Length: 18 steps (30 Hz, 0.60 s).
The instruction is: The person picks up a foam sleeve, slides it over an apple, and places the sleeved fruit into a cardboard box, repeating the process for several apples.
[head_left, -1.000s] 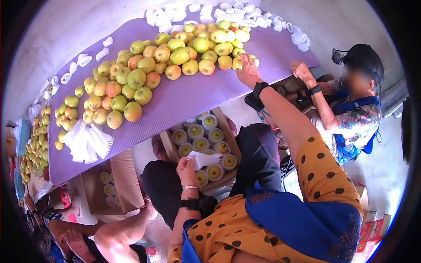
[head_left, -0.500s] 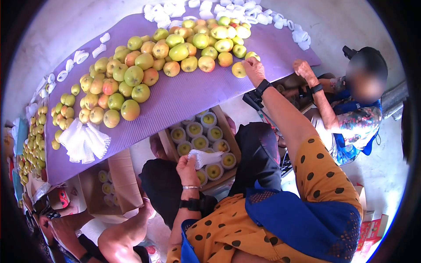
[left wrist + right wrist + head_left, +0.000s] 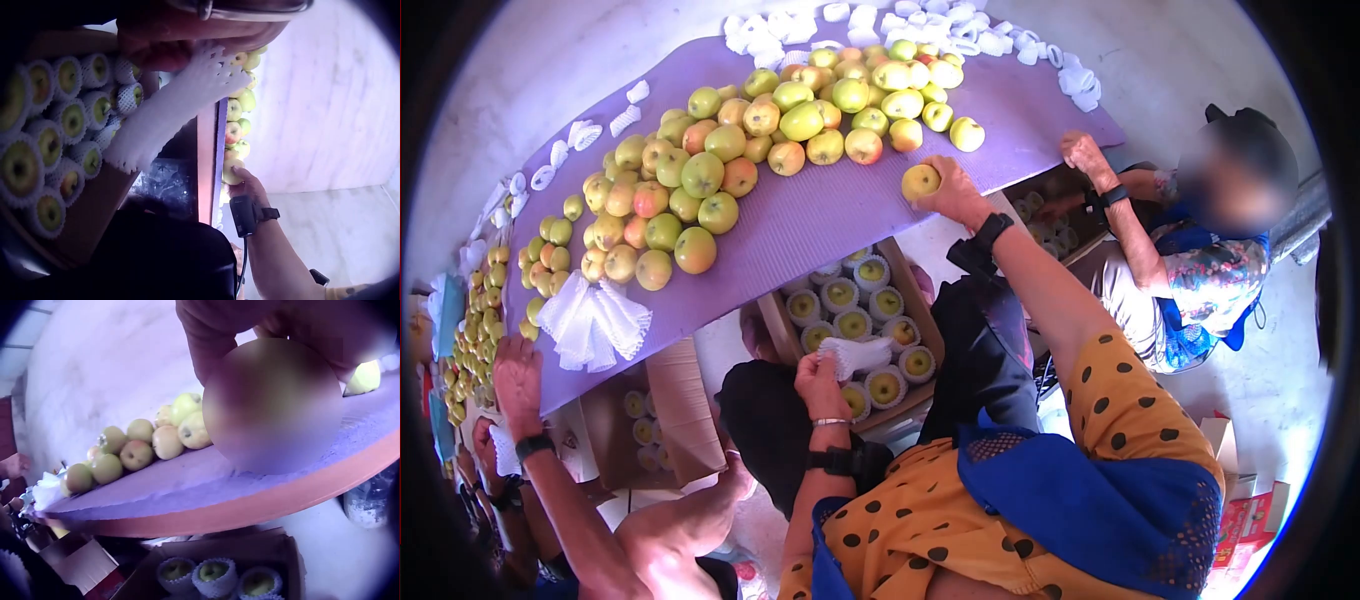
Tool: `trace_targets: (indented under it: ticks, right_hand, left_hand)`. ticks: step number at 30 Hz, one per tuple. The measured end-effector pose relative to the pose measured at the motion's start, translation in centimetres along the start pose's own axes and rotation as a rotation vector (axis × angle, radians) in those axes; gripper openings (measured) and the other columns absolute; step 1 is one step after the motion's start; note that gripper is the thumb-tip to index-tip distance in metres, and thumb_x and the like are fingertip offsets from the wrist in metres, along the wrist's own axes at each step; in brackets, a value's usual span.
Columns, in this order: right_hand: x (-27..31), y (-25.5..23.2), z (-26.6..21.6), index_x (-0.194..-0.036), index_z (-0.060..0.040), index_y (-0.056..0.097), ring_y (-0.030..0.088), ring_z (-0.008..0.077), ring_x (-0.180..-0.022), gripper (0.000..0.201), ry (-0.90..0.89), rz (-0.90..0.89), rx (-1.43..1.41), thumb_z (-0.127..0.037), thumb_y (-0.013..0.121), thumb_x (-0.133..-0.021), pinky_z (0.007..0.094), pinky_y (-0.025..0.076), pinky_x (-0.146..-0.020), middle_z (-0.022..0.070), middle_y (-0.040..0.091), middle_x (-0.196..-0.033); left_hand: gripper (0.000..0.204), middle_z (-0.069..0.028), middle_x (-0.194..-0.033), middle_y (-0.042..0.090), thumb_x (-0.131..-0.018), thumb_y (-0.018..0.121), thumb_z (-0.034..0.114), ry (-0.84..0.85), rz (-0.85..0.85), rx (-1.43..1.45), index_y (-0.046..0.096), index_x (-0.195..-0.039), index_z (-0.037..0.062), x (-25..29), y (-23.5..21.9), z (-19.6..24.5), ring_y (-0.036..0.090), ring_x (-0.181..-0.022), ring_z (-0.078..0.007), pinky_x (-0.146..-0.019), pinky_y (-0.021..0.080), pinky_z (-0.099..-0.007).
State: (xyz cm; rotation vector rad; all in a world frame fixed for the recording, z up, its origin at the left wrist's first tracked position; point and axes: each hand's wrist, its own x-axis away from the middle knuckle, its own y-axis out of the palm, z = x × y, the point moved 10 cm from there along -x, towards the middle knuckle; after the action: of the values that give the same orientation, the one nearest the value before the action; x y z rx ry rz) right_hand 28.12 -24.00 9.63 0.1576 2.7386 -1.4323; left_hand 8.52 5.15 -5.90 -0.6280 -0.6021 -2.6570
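Note:
My right hand (image 3: 958, 192) grips a yellow-green apple (image 3: 920, 183) over the near edge of the purple-covered table (image 3: 800, 222). In the right wrist view that apple (image 3: 272, 406) looms large and blurred, with fingers curled round it from above. My left hand (image 3: 818, 382) pinches one end of a white foam net sleeve (image 3: 858, 355) above the cardboard box in front of my lap. The left wrist view has the sleeve (image 3: 169, 112) stretched out slantwise, its far end free. Inside the box (image 3: 772, 322), apples in foam nets (image 3: 852, 323) stand in rows.
Loose apples (image 3: 725, 142) are heaped along the table, with foam sleeves (image 3: 595, 320) at its left and more foam pieces (image 3: 960, 32) along the back. A person (image 3: 1220, 240) sits at the right. Another person's arm (image 3: 560, 490) reaches in at the left, beside a second box (image 3: 690, 410).
My right hand has taken an apple from the pile's right end and brought it left and toward me. My left hand stays with the sleeve. Another person's hand has come up at the left.

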Motion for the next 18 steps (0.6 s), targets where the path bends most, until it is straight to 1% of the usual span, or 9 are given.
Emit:
trace_targets:
  ticks: [2,4,6,7,8,11,14,16,18]
  right_hand:
    - [2.0,-0.6,-2.7,-0.107,-0.0043,0.048,0.05,0.0318,-0.094,0.062,-0.198,0.092,-0.063,-0.02,0.073,-0.053,0.0367,0.041,-0.084,0.0169,0.052,-0.098]
    - [4.0,-0.3,-3.8,-0.11,-0.0051,0.045,0.051,0.0285,-0.093,0.062,-0.188,0.056,-0.097,-0.015,0.072,-0.056,0.0337,0.04,-0.085,0.0138,0.052,-0.099]
    - [6.1,1.6,-3.9,-0.112,-0.007,0.045,0.051,0.0227,-0.092,0.061,-0.046,-0.135,-0.547,-0.012,0.071,-0.058,0.0303,0.039,-0.086,0.0108,0.052,-0.099]
    - [7.3,2.5,-3.8,-0.114,-0.0051,0.044,0.05,0.0175,-0.091,0.058,-0.02,-0.167,-0.62,-0.007,0.068,-0.061,0.028,0.04,-0.084,0.008,0.052,-0.099]
    - [8.5,3.1,-4.0,-0.114,-0.0051,0.044,0.05,0.0175,-0.091,0.058,-0.015,-0.181,-0.625,-0.007,0.068,-0.061,0.028,0.04,-0.084,0.008,0.052,-0.099]
    - [12.9,7.2,-5.6,-0.112,-0.0004,0.044,0.052,0.0145,-0.091,0.046,0.192,-0.503,-1.449,-0.006,0.061,-0.07,0.0288,0.043,-0.078,0.0061,0.053,-0.1]
    - [16.3,9.6,-6.8,-0.111,-0.0017,0.044,0.053,0.0149,-0.09,0.043,0.31,-0.639,-1.665,-0.012,0.061,-0.073,0.0284,0.043,-0.076,0.0059,0.053,-0.101]
    - [17.6,11.3,-7.0,-0.112,-0.0016,0.044,0.051,0.0148,-0.092,0.044,0.299,-0.679,-1.697,-0.014,0.061,-0.073,0.0277,0.042,-0.079,0.0057,0.052,-0.103]
    - [19.4,12.8,-8.2,-0.114,-0.0017,0.043,0.05,0.0146,-0.096,0.046,0.3,-0.864,-1.7,-0.016,0.061,-0.073,0.0275,0.039,-0.083,0.0059,0.052,-0.105]
  left_hand:
    - [0.007,0.0025,-0.068,0.054,-0.078,0.057,0.013,0.0,0.047,0.019,0.05,-0.079,0.0103,0.1,-0.4,0.0,0.05,-0.054,-0.0068,-0.041,0.039,-0.0188]
    - [0.007,0.0014,-0.069,0.054,-0.078,0.057,0.011,0.009,0.064,0.002,0.05,-0.079,0.0086,0.2,-0.3,0.2,0.049,-0.054,-0.007,-0.042,0.039,-0.0197]
    - [0.006,0.0002,-0.07,0.053,-0.078,0.056,0.009,0.019,0.091,-0.014,0.051,-0.08,0.007,0.3,-0.5,0.3,0.048,-0.053,-0.0071,-0.042,0.038,-0.0206]
    - [0.006,-0.0001,-0.07,0.053,-0.077,0.056,0.008,0.046,0.097,-0.029,0.05,-0.08,0.007,0.2,-0.6,0.4,0.048,-0.053,-0.0073,-0.042,0.038,-0.0202]
    - [0.007,-0.0004,-0.069,0.052,-0.077,0.056,0.007,0.072,0.106,-0.045,0.05,-0.079,0.0069,0.1,-0.7,0.5,0.047,-0.053,-0.0074,-0.042,0.038,-0.0199]
    - [0.009,-0.0007,-0.068,0.051,-0.075,0.057,0.005,0.082,0.147,-0.083,0.049,-0.078,0.0071,0.1,-1.1,0.4,0.046,-0.05,-0.0072,-0.039,0.037,-0.02]
    - [0.013,-0.0008,-0.067,0.05,-0.073,0.059,0.003,0.113,0.191,-0.159,0.049,-0.079,0.0067,0.0,-1.4,0.4,0.045,-0.048,-0.0071,-0.037,0.036,-0.0209]
    - [0.012,-0.0003,-0.066,0.052,-0.073,0.059,0.005,0.192,0.183,-0.215,0.051,-0.082,0.0059,0.0,-1.1,1.0,0.046,-0.046,-0.0066,-0.036,0.036,-0.0185]
    - [0.013,-0.0005,-0.066,0.052,-0.072,0.06,0.004,0.184,0.18,-0.205,0.052,-0.083,0.0057,-0.3,-1.5,0.4,0.046,-0.046,-0.0068,-0.037,0.037,-0.0185]
